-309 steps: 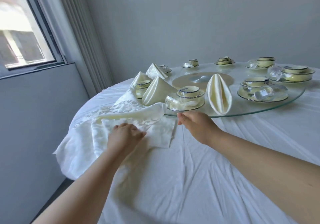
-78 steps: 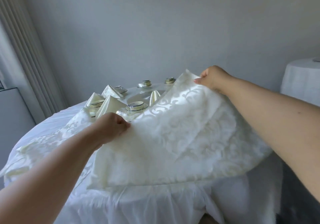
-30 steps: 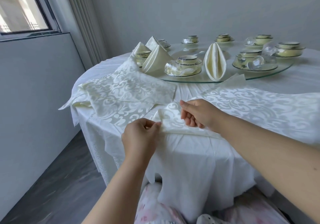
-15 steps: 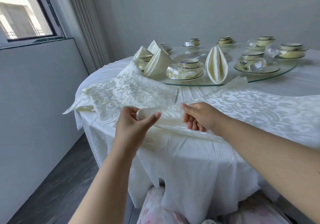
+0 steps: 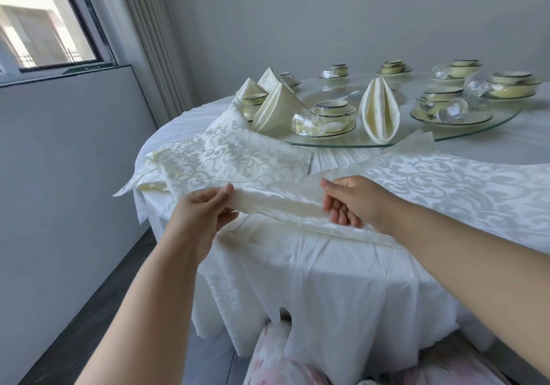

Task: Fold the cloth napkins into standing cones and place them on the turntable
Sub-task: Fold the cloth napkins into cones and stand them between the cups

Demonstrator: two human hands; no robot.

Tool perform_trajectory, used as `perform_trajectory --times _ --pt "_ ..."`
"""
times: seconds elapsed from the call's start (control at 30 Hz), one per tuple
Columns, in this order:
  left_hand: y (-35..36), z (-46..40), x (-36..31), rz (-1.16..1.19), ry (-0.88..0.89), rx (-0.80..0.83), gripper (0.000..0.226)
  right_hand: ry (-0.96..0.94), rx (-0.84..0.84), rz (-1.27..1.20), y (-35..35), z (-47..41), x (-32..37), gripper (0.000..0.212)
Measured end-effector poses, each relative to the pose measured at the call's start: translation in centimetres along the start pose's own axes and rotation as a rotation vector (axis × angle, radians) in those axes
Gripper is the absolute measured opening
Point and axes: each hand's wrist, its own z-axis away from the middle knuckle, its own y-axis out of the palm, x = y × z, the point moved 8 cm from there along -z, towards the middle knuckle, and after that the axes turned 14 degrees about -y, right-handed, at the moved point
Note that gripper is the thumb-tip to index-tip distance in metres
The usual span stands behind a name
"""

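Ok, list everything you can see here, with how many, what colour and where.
Napkin being folded: one, cream damask, near table edge, held by both hands.
Flat napkins: a stack, count unclear, cream damask, left of it on the table.
Folded napkins: four standing, cream, on the turntable; three cones at left, one leaf shape nearer the middle.
Turntable: one, clear glass, table centre.
Place settings: several, pale yellow bowls with dark rims plus clear glasses, around the turntable.
Tablecloth: one, white, over the round table.
Window: one, upper left.
Left hand: pinches the napkin's rolled left end.
Right hand: grips the roll further right.
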Motion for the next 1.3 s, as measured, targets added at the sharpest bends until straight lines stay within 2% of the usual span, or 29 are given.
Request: perform_trajectory --times 0.1,0.2,0.37,0.5,0.53,0.6,0.7,0.77,0.87,1.0,1.3 --pt "1.0 -0.2 -1.6 -0.053 0.018 0.167 0.028 -0.006 0.014 -0.004 -0.1 0.0 0.1 0.046" --pt "1.8 -0.4 -3.2 -0.137 0.080 0.213 0.026 -0.009 0.015 -0.011 -0.1 -0.1 0.2 0.047" --pt "0.6 -1.0 -2.9 -0.317 0.127 0.064 0.009 -0.010 0.073 0.003 0.2 0.2 0.8 0.047" --pt "-1.4 -1.0 -1.2 -0.414 0.052 -0.135 0.016 -0.040 0.160 0.161 -0.3 0.7 2.5 0.048" --pt "-1.8 -1.0 -1.0 -0.475 0.036 -0.190 0.015 -0.066 0.170 0.243 -0.6 0.8 3.0 0.049" --pt "-2.1 -0.8 -0.6 -0.678 -0.004 -0.282 0.027 -0.109 0.192 0.386 -0.9 1.2 3.7 0.049" --pt "-1.6 -0.5 -0.2 -0.922 -0.044 -0.325 0.043 -0.106 0.284 0.509 0.2 2.7 3.4 0.063" --pt "-0.9 -0.5 -0.1 -0.988 -0.037 -0.312 0.033 -0.131 0.342 0.609 1.2 3.4 3.2 0.068" --pt "-0.9 -0.4 -0.2 -0.899 -0.064 -0.278 0.005 -0.170 0.373 0.674 2.0 3.8 3.2 0.059" --pt "-1.6 -0.2 0.0 -0.769 -0.082 -0.202 0.010 -0.166 0.370 0.658 2.0 4.0 3.0 0.054" --pt "-2.3 0.0 0.3 -0.699 -0.089 -0.081 0.015 -0.247 0.390 0.656 2.7 4.6 3.2 0.048"
